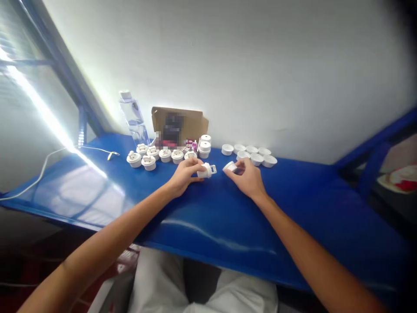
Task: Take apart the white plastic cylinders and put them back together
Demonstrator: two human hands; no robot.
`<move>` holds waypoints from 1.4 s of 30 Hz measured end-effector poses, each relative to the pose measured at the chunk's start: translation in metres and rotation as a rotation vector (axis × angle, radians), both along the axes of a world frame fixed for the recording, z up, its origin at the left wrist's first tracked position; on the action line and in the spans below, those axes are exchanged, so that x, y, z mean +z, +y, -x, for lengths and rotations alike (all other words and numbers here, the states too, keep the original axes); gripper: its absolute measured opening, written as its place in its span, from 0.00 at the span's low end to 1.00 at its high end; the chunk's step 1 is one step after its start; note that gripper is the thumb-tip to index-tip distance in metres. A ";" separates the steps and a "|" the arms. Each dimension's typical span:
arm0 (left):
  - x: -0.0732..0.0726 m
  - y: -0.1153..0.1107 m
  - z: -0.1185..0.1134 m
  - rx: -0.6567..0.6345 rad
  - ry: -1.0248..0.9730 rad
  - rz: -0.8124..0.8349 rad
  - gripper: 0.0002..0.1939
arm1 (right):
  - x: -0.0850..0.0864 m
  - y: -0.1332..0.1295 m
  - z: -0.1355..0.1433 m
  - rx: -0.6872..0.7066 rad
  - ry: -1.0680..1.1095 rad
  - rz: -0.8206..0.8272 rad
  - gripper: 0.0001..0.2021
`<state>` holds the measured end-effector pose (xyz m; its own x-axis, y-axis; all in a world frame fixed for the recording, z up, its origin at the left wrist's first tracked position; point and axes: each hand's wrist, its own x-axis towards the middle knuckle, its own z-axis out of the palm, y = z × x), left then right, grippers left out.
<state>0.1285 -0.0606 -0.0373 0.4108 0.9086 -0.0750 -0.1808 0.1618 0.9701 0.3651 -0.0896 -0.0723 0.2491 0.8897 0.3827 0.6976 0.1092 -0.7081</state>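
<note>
Between the fingers of my left hand (186, 176) is a white plastic fitting (205, 171), tipped sideways, with a squarish loop sticking out toward the right. Across a small gap, my right hand (248, 177) is closed on a round white cap (230, 167), tilted toward the fitting. The two pieces are apart, above the blue table (208, 217). Behind my left hand stands a row of several white fittings (165, 155) with raised parts on top. Several shallow white cups (256, 159) sit just beyond my right hand.
An open cardboard box (193, 119) leans near the wall, with small packets inside. Two stacked white round pieces (205, 147) stand beside it. A clear bottle (134, 117) is at the back left. A white cable (42, 169) runs over the table's left side. Blue posts (374, 167) flank the table.
</note>
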 end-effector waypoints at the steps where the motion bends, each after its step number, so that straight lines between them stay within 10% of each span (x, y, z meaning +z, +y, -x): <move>1: 0.000 0.000 0.000 -0.003 0.009 -0.001 0.14 | -0.001 0.001 0.000 0.049 0.060 -0.017 0.21; 10: -0.002 0.003 0.001 0.001 0.022 -0.020 0.14 | -0.011 0.002 -0.003 0.047 -0.105 -0.015 0.15; 20: -0.004 0.003 0.001 -0.005 0.030 -0.039 0.12 | 0.026 -0.027 0.027 0.047 -0.393 0.136 0.12; 29: -0.002 0.002 0.001 -0.007 0.033 -0.034 0.11 | 0.007 -0.021 0.024 0.090 -0.350 0.167 0.21; 38: -0.002 0.003 0.002 -0.030 0.049 -0.067 0.20 | 0.008 -0.025 0.031 0.354 -0.187 0.068 0.20; 42: -0.003 0.000 0.004 -0.144 0.268 -0.327 0.23 | 0.010 -0.031 0.042 0.535 0.015 -0.019 0.18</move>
<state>0.1248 -0.0611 -0.0402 0.5398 0.8374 0.0857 0.0854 -0.1558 0.9841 0.3230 -0.1202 -0.0623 -0.2321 0.8867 0.3999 0.5304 0.4600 -0.7121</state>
